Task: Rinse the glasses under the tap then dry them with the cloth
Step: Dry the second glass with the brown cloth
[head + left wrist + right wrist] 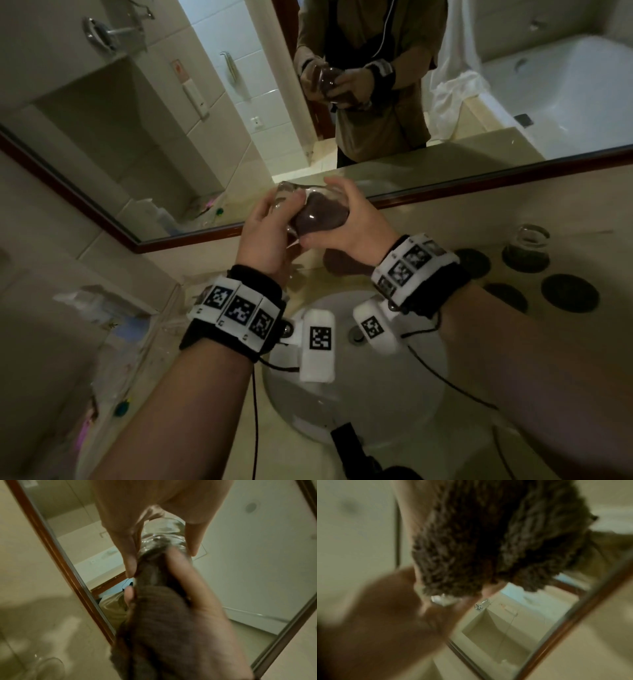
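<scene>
Above the sink, both hands hold a clear glass (294,202) tipped on its side in front of the mirror. My left hand (284,205) grips its thick base end, fingers and thumb curled round it (162,561). A brown cloth (320,219) is stuffed into the glass, and its tail hangs below. My right hand (337,212) wraps the open end and holds the cloth (171,608) there. The right wrist view is blurred; the cloth (496,540) fills its top. A second glass (527,246) stands upright on a black coaster at the right. The tap is hidden behind my hands.
The white sink basin (359,394) lies below my wrists. Several black coasters (570,293) sit on the beige counter at the right. The mirror's brown frame (479,178) runs just behind the hands. Clutter and plastic wrapping (102,308) lie on the counter's left side.
</scene>
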Action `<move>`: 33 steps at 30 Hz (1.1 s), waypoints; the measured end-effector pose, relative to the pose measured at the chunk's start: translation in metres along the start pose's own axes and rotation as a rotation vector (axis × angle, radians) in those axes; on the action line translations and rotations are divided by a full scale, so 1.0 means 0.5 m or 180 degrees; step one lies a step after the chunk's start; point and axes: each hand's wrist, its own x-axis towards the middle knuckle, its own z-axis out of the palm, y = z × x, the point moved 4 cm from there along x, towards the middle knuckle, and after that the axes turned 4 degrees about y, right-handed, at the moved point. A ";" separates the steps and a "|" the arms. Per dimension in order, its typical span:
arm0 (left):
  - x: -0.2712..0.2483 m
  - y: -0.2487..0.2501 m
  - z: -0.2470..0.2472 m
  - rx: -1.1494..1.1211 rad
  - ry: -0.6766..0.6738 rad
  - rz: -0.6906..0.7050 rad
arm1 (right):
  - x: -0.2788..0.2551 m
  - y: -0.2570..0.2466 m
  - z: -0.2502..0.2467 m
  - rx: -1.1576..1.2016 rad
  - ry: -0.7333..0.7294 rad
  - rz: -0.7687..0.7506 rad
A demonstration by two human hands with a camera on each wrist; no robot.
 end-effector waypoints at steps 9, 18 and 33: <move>0.009 0.015 0.012 -0.0098 -0.0175 -0.0140 | 0.014 -0.019 0.006 -0.0687 0.0173 -0.0553; 0.031 0.021 0.000 0.0101 0.0017 0.0134 | 0.052 0.036 0.017 0.1101 -0.0408 0.0586; 0.035 0.007 -0.006 0.0050 0.0059 0.0071 | 0.052 0.042 0.016 0.0778 -0.0379 0.0582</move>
